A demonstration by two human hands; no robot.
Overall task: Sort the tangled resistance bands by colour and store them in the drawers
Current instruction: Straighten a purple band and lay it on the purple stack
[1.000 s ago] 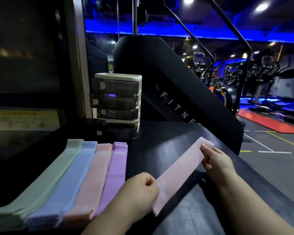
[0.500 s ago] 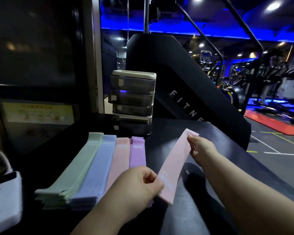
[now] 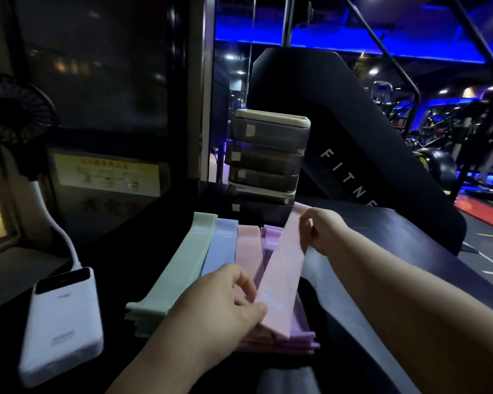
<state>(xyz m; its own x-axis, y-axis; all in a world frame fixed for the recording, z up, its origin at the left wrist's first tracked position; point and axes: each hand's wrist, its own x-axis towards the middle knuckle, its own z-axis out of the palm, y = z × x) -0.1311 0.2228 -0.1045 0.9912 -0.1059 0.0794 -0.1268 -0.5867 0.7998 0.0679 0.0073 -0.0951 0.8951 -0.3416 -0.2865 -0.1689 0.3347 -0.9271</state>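
A flat pink resistance band (image 3: 285,268) is stretched between my hands above the sorted piles. My left hand (image 3: 225,302) pinches its near end and my right hand (image 3: 322,231) pinches its far end. Under it four stacks lie side by side on the black table (image 3: 382,251): green bands (image 3: 180,268), blue bands (image 3: 222,245), pink bands (image 3: 246,248) and purple bands (image 3: 271,237). The held band hangs over the purple stack and hides much of it. A small drawer unit (image 3: 268,157) with several closed translucent drawers stands behind the stacks.
A white power bank (image 3: 63,319) lies at the left, its white cable running up to a small black fan (image 3: 15,109). A black fitness machine (image 3: 353,155) rises behind the table. Gym floor and equipment lie to the right.
Both hands have carried the pink band leftwards, from beside the stacks to over the purple and pink ones. The view has swung left, bringing the power bank and fan into sight.
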